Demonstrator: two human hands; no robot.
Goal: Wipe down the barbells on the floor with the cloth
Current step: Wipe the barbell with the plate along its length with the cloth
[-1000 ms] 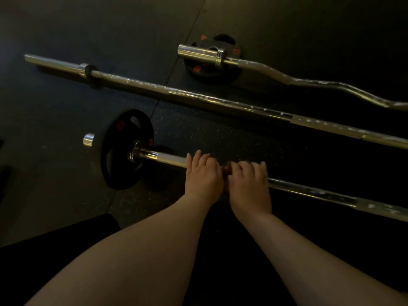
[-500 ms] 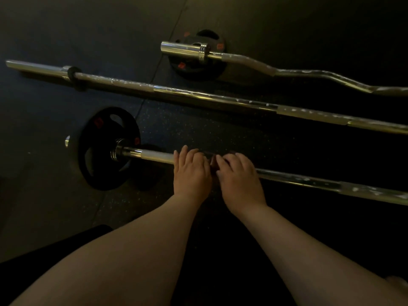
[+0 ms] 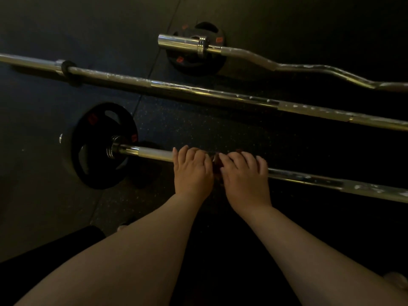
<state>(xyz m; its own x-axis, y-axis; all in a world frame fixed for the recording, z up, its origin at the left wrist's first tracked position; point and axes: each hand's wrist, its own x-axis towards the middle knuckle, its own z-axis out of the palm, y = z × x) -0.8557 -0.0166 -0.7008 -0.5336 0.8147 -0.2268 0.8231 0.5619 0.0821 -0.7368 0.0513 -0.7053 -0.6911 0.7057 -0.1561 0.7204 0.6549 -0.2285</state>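
- left hand [image 3: 192, 173] curling fingers over near barbell [image 3: 150, 154], gripping it
- right hand [image 3: 245, 177] gripping it alongside
- cloth [image 3: 216, 161] peeking between them; holder unclear

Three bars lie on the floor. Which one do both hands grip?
The nearest barbell, with the upright black plate; the middle bar and curved bar lie untouched beyond it.

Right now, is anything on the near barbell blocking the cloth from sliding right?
Nothing visible does. The left hand grips the nearest chrome barbell; the right hand holds the dark reddish cloth on it. Its shaft runs bare rightward to the frame edge. The black weight plate sits leftward.
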